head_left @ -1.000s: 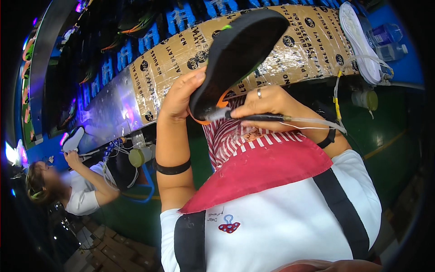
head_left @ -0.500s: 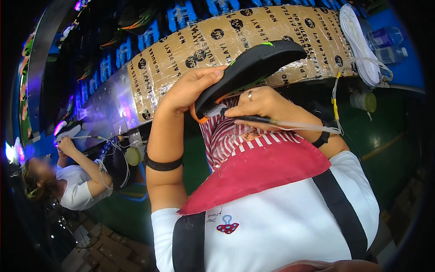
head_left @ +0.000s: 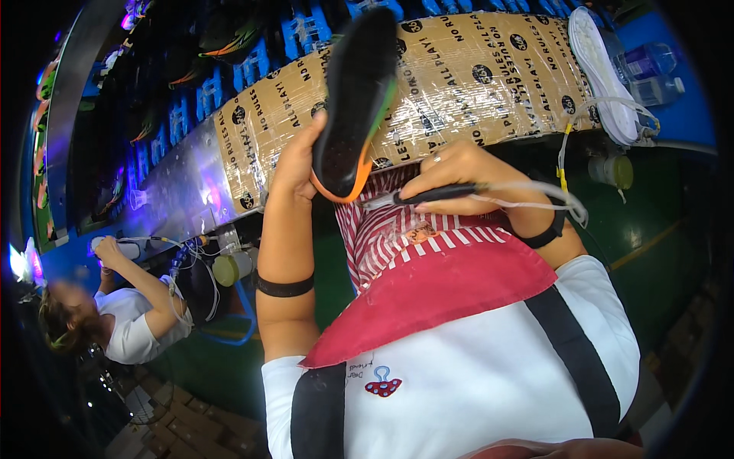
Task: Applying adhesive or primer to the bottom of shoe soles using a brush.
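Head view: black print (head_left: pixel 482 74) on cardboard (head_left: pixel 451 88) behind dark sole (head_left: pixel 356 107)

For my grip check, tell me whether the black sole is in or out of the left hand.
In: the left hand grips the black sole near its orange-rimmed end.

A head-worn fisheye looks down, close, onto left hand (head_left: pixel 296 164) and right hand (head_left: pixel 461 177).

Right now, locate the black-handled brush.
Head view, centre: the black-handled brush is in the right hand, tip beside the black, orange-heeled sole.
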Tool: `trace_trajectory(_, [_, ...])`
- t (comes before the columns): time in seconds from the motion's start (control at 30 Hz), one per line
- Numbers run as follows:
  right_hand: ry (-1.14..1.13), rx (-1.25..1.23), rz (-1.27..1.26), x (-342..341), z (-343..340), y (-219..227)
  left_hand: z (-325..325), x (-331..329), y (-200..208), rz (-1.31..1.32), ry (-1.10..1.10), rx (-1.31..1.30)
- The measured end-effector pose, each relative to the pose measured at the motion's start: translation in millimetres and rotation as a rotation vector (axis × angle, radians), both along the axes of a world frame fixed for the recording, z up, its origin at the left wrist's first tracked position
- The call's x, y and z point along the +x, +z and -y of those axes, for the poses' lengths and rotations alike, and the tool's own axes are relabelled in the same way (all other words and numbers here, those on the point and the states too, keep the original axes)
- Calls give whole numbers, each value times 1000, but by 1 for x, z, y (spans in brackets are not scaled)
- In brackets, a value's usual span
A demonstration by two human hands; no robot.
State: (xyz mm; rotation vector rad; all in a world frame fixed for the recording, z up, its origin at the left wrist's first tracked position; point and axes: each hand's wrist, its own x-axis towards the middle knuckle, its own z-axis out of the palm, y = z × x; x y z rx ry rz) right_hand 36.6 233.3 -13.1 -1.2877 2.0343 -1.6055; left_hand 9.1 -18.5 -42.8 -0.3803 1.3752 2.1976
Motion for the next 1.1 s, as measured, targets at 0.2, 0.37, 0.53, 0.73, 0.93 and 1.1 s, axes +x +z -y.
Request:
trace_trajectory(0.2, [-352, -147, 167, -2, -10, 7, -4, 6, -13, -531, 443, 221])
trace_trajectory(0.37, [-496, -233, 335, -1, -15, 2, -6, 29, -20, -207, 396, 686])
trace_trajectory(0.53, [-628, -243, 529, 1, -10, -1, -23, 46, -33, -68, 313, 781])
trace_trajectory(0.73, [-605, -294, 431, -1, 4, 10, -47, 51, -37, 7, 398, 796])
trace_trajectory(0.93, [-719, -418, 384, -8, 29, 24, -76, 62, -33, 17, 347, 844])
trace_trajectory(1.1, [-956, -216, -199, -25, 34, 19, -80, 72, -49, -98, 121, 835])
